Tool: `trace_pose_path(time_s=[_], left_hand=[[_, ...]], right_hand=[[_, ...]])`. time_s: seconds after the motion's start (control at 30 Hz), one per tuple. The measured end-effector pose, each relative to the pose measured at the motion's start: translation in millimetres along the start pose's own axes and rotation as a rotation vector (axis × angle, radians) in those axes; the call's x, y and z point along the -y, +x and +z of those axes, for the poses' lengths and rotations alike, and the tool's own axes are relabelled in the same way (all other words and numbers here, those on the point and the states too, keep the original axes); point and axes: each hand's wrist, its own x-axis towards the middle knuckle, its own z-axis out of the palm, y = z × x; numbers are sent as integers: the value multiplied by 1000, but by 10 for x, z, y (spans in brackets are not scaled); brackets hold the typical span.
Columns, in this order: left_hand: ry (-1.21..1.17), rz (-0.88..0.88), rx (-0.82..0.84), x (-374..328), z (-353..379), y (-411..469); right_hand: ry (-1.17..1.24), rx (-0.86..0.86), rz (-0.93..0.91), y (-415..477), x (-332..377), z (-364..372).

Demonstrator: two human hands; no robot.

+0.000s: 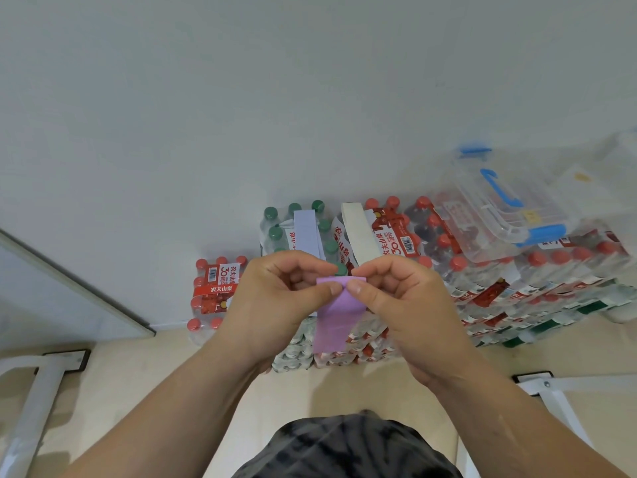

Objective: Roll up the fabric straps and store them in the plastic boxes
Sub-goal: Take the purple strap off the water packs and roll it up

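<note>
Hands [272,298] [406,301] on purple strap [339,305]; lidded box [499,215]

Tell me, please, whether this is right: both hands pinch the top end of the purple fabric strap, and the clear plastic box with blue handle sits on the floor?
No: the head view shows the clear plastic box with blue handle on the packs of red-capped bottles, not on the floor. The left hand and right hand do pinch the top end of the purple fabric strap.
</note>
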Motion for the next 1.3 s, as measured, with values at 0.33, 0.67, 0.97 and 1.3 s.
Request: trace_pose_path(time_s=[0.33,0.67,0.97,1.3], left_hand=[[15,52,-22,-15,13,-4],[-29,20,10,-29,19,-11],[-26,2,41,-59,21,-7],[-49,20,-7,-54,37,12]], right_hand=[[38,13,16,-17,33,10],[46,25,-2,-12,30,-13],[6,18,-17,0,29,-15],[10,-3,-6,26,42,0]])
